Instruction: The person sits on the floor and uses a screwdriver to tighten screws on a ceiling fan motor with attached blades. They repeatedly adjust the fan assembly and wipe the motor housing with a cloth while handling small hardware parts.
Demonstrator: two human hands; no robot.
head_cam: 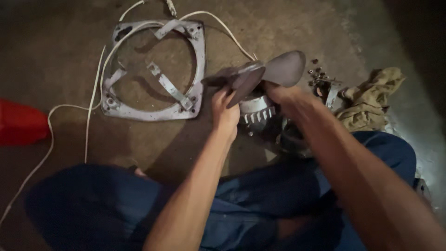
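I sat on the concrete floor [288, 28] with my legs in blue trousers [93, 204] folded in front of me. My left hand [224, 109] had its fingers [228, 95] clamped on a grey fan blade [245, 81], and my right hand [284, 95] gripped the blade assembly at its hub, beside the broader blade [285, 68] that stood up behind it. Just below my hands sat the ribbed metal motor housing [257, 111], touching or very near the blades; whether the blades were already loose from the shaft I could not tell, since my hands hid the joint.

As far as things lay, the stripping was well along: the square fan frame [153, 69] with its round opening and crossed brackets lay apart on the floor to my left, with the white cable [93, 88] looping round it. A small heap of screws and nuts [318, 74] was just right of my hands, next to a crumpled cloth [371, 100]. A red object [21, 123] sat at the far left edge. The motor itself looked unopened.
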